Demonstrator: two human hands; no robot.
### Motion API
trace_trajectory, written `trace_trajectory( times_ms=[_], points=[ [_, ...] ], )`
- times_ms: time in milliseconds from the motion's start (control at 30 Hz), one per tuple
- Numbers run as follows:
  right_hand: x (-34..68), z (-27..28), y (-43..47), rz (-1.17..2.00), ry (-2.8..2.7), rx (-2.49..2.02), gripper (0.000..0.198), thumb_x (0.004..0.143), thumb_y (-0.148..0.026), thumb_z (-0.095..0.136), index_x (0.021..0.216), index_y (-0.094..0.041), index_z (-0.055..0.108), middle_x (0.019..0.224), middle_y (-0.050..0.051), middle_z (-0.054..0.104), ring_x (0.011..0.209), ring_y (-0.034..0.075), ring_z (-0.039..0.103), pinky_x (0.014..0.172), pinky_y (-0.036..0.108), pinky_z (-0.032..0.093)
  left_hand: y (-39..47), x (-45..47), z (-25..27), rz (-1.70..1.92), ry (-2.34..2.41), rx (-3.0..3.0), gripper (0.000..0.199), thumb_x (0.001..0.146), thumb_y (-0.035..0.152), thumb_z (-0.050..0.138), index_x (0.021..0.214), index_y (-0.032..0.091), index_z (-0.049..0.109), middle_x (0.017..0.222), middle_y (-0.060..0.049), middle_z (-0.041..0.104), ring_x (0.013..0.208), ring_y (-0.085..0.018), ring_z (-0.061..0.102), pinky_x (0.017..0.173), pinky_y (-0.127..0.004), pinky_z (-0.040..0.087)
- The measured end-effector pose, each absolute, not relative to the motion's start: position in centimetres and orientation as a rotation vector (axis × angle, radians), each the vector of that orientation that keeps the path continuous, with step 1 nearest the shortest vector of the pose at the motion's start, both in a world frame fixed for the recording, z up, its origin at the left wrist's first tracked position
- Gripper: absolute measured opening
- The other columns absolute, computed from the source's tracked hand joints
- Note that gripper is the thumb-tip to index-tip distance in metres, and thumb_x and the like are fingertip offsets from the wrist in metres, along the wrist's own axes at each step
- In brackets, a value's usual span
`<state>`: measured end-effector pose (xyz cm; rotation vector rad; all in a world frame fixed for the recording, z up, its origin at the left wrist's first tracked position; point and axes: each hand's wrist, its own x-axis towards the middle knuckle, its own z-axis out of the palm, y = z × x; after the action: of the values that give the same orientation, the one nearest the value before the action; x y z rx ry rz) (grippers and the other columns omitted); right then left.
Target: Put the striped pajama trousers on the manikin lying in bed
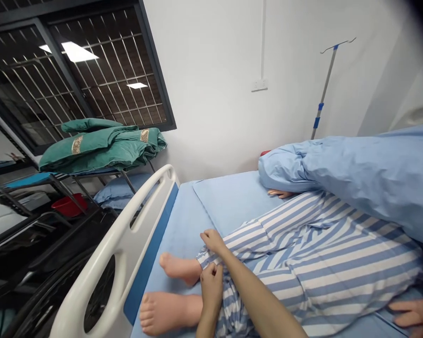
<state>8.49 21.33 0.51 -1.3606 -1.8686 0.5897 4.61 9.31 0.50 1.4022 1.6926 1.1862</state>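
Note:
A manikin lies on its back on the bed, wearing blue-and-white striped trousers (303, 263). Its far bare foot (179, 266) and near bare foot (169, 312) stick out beyond the trouser cuffs. My left hand (211, 284) is closed at the cuff by the ankles, fingers curled into the striped cloth. Just beyond it, my right hand (213, 241) is closed on the far trouser leg near its cuff. My right forearm crosses above the lower legs. A folded-back blue quilt (356, 178) covers the upper body, and the manikin's hands (414, 314) show beside the hips.
A white footboard (123, 244) rises at the bed's left end. Light blue sheet (232, 197) runs along the wall side. An IV pole (322, 94) stands behind the quilt. Left are green folded bedding (105, 145), a red basin (69, 205) and a wheelchair wheel (98, 286).

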Motion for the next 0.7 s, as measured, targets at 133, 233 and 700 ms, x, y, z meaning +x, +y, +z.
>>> trace_trajectory(
  times_ms=[133,233,700],
  points=[
    [8.9,0.5,21.4,0.563,-1.888,-1.363,0.033,0.076,-0.025,0.040,0.045,-0.015,0.043,0.043,-0.005,0.031,0.047,0.007,0.026,0.048,0.023,0.017,10.1,4.3,0.1,1.182,1.605,1.292,0.031,0.068,0.038,0.043,0.048,0.020,0.027,0.046,0.006,0.026,0.049,-0.008,0.028,0.048,-0.022,0.023],
    [8.7,0.5,21.3,0.583,-1.858,-1.347,0.034,0.076,-0.026,0.040,0.044,-0.015,0.042,0.043,-0.005,0.030,0.047,0.007,0.026,0.048,0.023,0.017,11.3,3.4,1.2,1.171,1.514,1.241,0.032,0.066,0.040,0.045,0.047,0.019,0.030,0.043,0.006,0.030,0.045,-0.007,0.029,0.046,-0.021,0.025],
    [9.0,0.2,22.1,0.777,-1.438,-1.244,0.040,0.081,-0.038,0.027,0.047,-0.018,0.036,0.046,-0.003,0.035,0.047,0.010,0.031,0.047,0.023,0.024,17.3,3.2,2.9,1.257,1.838,1.456,0.032,0.077,0.037,0.032,0.055,0.019,0.047,0.056,-0.003,0.054,0.057,-0.014,0.046,0.056,-0.025,0.032]
  ],
)
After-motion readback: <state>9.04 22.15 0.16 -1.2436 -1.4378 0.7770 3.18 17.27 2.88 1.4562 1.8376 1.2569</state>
